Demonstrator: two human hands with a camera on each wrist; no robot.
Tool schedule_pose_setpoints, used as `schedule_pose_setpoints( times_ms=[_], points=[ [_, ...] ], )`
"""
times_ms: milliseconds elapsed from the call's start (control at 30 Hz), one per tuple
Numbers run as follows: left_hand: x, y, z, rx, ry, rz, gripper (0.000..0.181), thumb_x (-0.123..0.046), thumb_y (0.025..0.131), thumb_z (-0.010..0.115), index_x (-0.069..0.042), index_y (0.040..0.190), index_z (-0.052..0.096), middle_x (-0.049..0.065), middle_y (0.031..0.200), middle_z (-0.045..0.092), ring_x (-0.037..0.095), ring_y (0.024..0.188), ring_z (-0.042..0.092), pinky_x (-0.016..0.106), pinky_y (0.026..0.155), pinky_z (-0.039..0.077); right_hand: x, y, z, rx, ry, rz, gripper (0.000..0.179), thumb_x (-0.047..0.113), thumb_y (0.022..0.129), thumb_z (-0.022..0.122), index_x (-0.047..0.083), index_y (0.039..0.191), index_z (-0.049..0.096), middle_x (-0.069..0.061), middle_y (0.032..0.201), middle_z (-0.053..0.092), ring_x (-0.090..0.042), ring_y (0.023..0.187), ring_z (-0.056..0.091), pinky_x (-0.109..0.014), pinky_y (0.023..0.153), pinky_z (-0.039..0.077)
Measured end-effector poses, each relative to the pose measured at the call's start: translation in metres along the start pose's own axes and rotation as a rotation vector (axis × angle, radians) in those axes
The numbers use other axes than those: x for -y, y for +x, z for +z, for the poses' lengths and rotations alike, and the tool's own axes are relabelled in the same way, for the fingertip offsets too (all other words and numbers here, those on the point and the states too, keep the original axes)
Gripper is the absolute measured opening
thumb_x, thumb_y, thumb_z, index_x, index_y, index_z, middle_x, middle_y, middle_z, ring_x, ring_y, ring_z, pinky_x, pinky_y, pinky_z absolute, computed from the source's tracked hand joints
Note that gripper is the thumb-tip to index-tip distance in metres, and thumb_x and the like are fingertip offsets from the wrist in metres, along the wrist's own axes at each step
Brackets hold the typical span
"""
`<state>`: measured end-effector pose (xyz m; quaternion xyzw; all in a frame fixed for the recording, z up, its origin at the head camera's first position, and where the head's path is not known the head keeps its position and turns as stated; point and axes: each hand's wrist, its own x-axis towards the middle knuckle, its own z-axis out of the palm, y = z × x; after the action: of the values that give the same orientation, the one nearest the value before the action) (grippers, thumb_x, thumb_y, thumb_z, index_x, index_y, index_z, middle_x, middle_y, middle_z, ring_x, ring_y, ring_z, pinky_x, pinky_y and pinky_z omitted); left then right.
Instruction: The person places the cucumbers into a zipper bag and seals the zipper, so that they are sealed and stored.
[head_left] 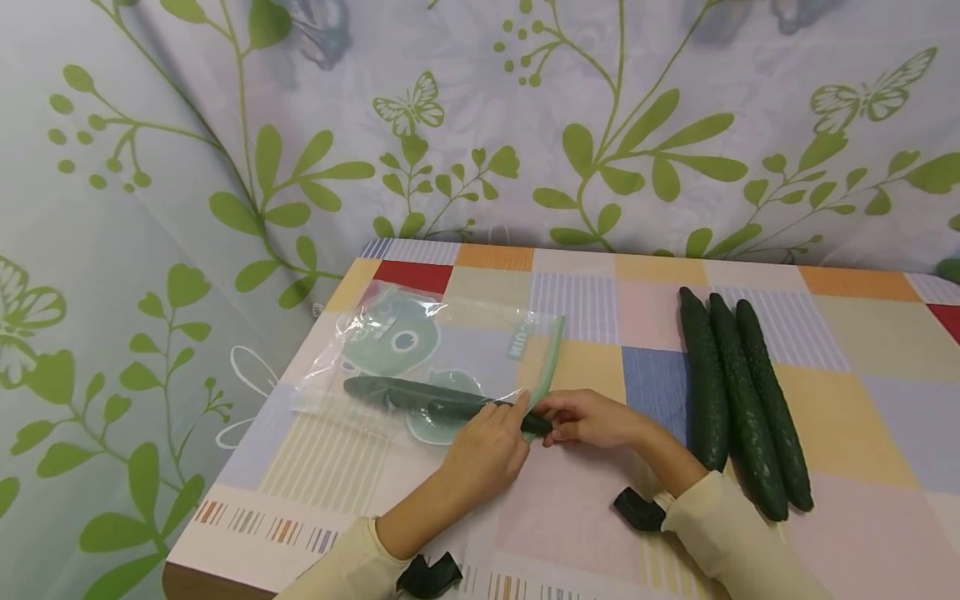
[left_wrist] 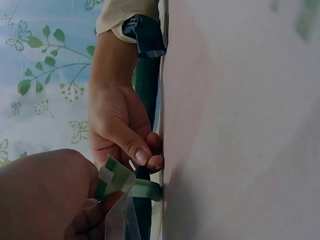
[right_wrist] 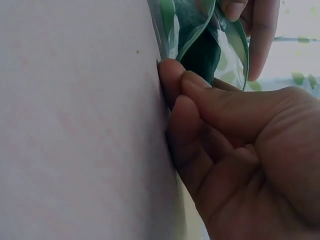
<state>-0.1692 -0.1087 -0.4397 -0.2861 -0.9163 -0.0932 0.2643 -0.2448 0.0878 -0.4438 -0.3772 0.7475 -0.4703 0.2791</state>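
Observation:
A clear zip bag (head_left: 480,346) with a green zip edge (head_left: 557,342) and a printed animal face lies flat on the table. Inside it is most of a dark green cucumber (head_left: 420,395), one end poking out of the mouth. My left hand (head_left: 486,448) lies over the bag's mouth; in the left wrist view it pinches the green-edged rim (left_wrist: 107,177). At the protruding end, my right hand (head_left: 596,419) grips the cucumber tip between thumb and fingers. The right wrist view shows that tip (right_wrist: 202,57) between the parted green edges, partly hidden by the fingers.
Three more cucumbers (head_left: 761,417) lie side by side on the right, near the right forearm. A patchwork-patterned cloth (head_left: 885,400) covers the table. Behind stands a leaf-and-butterfly curtain (head_left: 465,125). Another green object (head_left: 948,269) shows at the far right edge.

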Motion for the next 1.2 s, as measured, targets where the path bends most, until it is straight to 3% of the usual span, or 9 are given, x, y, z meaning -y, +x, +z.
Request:
schedule_pose_setpoints(
  times_ms=[100,267,500,600,767,867,1067,1200],
  points=[
    [0.0,0.0,-0.001,0.024,-0.013,-0.007,0.046,-0.013,0.076,0.059,0.004,0.119,0.055,0.004,0.085,0.064,0.016,0.078,0.054,0.025,0.079,0.045,-0.002,0.003,0.001,-0.027,-0.005,0.036,0.028,-0.001,0.085,0.054,-0.005,0.113,0.057,-0.015,0.086,0.067,-0.008,0.074,0.061,-0.021,0.062,0.049],
    [0.0,0.001,-0.004,0.036,-0.03,-0.018,0.046,-0.011,0.078,0.057,0.004,0.12,0.054,0.004,0.088,0.065,0.017,0.08,0.055,0.024,0.075,0.046,-0.001,0.009,0.004,-0.064,0.001,0.061,0.022,0.006,0.086,0.058,-0.004,0.105,0.061,-0.012,0.075,0.065,-0.009,0.065,0.06,-0.024,0.057,0.05],
    [0.001,0.0,-0.005,0.037,-0.023,-0.043,0.045,-0.012,0.079,0.057,0.005,0.12,0.055,0.003,0.086,0.064,0.016,0.078,0.054,0.023,0.07,0.046,0.003,0.015,0.008,-0.078,-0.011,0.045,0.025,0.009,0.086,0.058,-0.007,0.104,0.058,-0.012,0.08,0.063,-0.009,0.057,0.059,-0.027,0.055,0.052],
    [0.002,0.0,-0.005,0.005,-0.022,-0.04,0.045,-0.011,0.077,0.058,0.005,0.119,0.055,0.003,0.084,0.064,0.016,0.075,0.053,0.023,0.067,0.046,0.003,0.013,0.006,-0.043,-0.019,0.032,0.027,0.001,0.086,0.055,-0.008,0.111,0.055,-0.014,0.083,0.064,-0.008,0.062,0.061,-0.026,0.058,0.052],
    [0.003,0.001,-0.004,-0.028,-0.01,-0.043,0.045,-0.011,0.075,0.059,0.003,0.118,0.056,0.004,0.082,0.064,0.018,0.075,0.054,0.024,0.066,0.046,0.0,0.011,0.0,0.03,-0.046,-0.069,0.04,-0.014,0.081,0.046,-0.005,0.119,0.052,-0.016,0.083,0.063,-0.01,0.07,0.06,-0.025,0.065,0.051],
    [0.003,0.0,-0.005,-0.024,-0.002,-0.041,0.046,-0.012,0.076,0.06,0.003,0.119,0.056,0.004,0.082,0.064,0.017,0.075,0.055,0.024,0.066,0.046,0.001,0.012,0.0,0.018,-0.101,-0.086,0.037,-0.011,0.081,0.049,-0.003,0.117,0.056,-0.013,0.082,0.064,-0.008,0.069,0.06,-0.023,0.065,0.05],
    [0.001,0.0,-0.005,0.026,0.008,-0.049,0.046,-0.016,0.077,0.059,0.001,0.12,0.056,0.002,0.082,0.064,0.015,0.076,0.057,0.023,0.065,0.048,0.012,0.011,-0.001,-0.083,-0.301,-0.019,0.024,0.005,0.079,0.064,0.004,0.104,0.065,-0.004,0.087,0.067,-0.002,0.071,0.054,-0.02,0.065,0.047],
    [-0.001,-0.001,-0.005,0.046,0.023,-0.058,0.044,-0.017,0.078,0.058,-0.002,0.12,0.057,0.001,0.082,0.064,0.015,0.075,0.059,0.024,0.06,0.048,0.012,0.009,-0.002,-0.083,-0.349,0.021,0.015,0.009,0.079,0.067,0.005,0.093,0.068,0.001,0.08,0.063,-0.001,0.071,0.05,-0.019,0.065,0.044]
  ],
)
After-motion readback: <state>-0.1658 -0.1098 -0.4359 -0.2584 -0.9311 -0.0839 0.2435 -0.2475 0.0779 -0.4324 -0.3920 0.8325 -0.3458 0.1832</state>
